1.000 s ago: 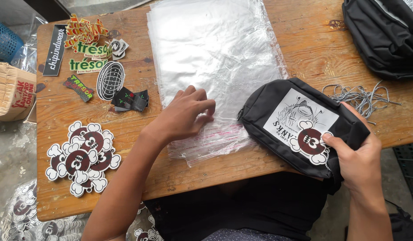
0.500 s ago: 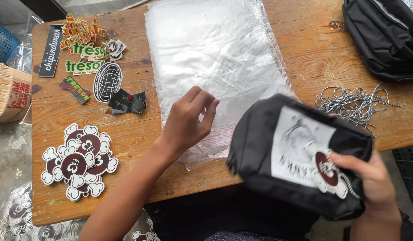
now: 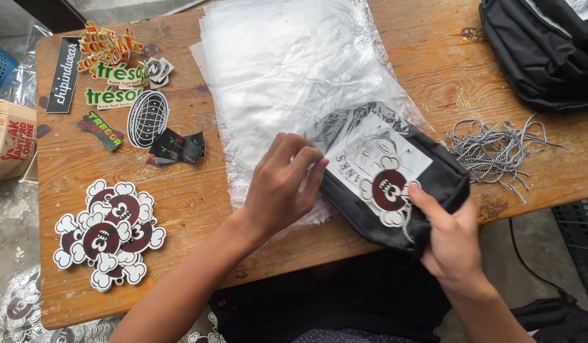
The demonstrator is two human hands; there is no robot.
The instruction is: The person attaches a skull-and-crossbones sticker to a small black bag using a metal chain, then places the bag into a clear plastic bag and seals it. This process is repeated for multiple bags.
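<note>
- My right hand clamps the black pouch at the table's near edge.
- My left hand pinches a clear bag's mouth over the pouch, atop the bag stack.
- Cords lie right, stickers left.

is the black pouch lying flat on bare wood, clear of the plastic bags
No, the black pouch is partly slid inside a clear plastic bag on the stack, with the right hand gripping its near end.

Skull stickers piled left on wooden table; cord bundle right; black bags stacked far corner.
</note>
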